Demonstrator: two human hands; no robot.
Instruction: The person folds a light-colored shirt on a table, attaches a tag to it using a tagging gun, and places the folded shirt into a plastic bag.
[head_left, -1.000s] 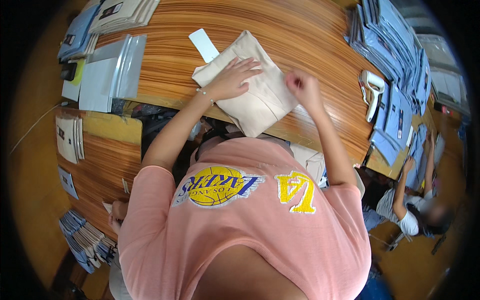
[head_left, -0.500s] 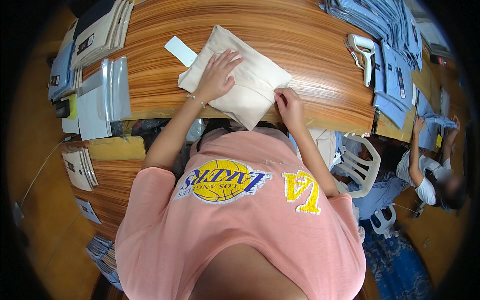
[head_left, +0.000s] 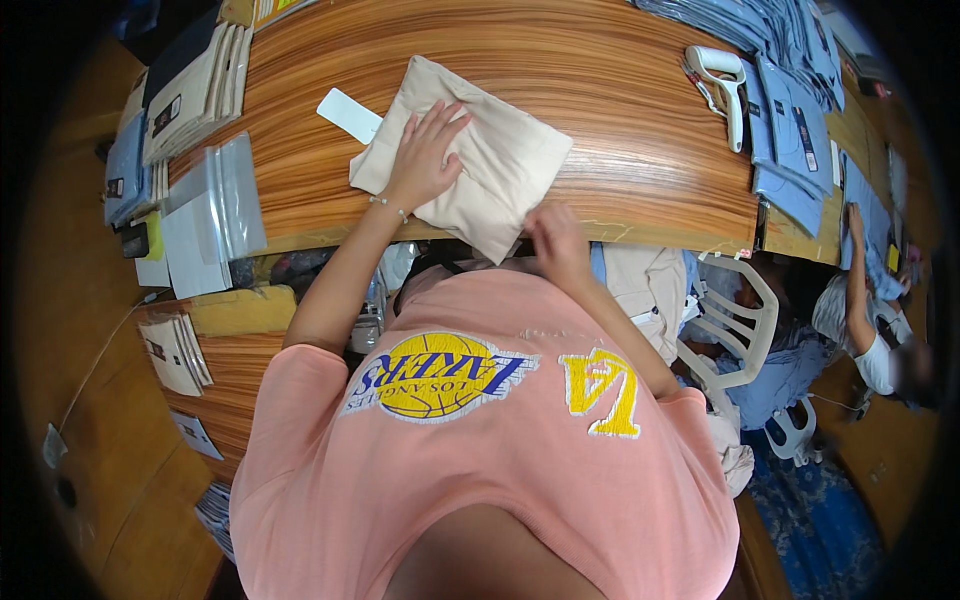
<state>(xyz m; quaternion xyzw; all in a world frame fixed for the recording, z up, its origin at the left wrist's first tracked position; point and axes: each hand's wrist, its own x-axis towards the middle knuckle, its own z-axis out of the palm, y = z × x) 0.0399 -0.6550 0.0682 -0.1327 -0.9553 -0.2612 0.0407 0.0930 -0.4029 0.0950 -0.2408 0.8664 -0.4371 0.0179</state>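
Observation:
A folded cream garment (head_left: 500, 150) lies at an angle on the table, its near corner at the front edge. My left hand (head_left: 428, 155) rests flat on its left half, open, with the fingers spread. At the garment's lower right edge is my right hand (head_left: 558, 240), fingers curled and blurred by motion; whether they grip the cloth is unclear. A white card (head_left: 349, 116) sticks out past the garment's far left side, its other end hidden beneath the cloth.
Clear plastic bags (head_left: 232, 190) and stacked cream garments (head_left: 200, 95) lie on the left. To the right are a white lint roller (head_left: 722, 75) and folded blue garments (head_left: 793, 125). A white plastic chair (head_left: 735, 320) stands below. Another person (head_left: 862, 320) handles blue cloth at far right.
My right hand has moved toward me and left along the garment's right edge, which now looks turned in. My left hand stays flat on the cloth. The view has shifted slightly.

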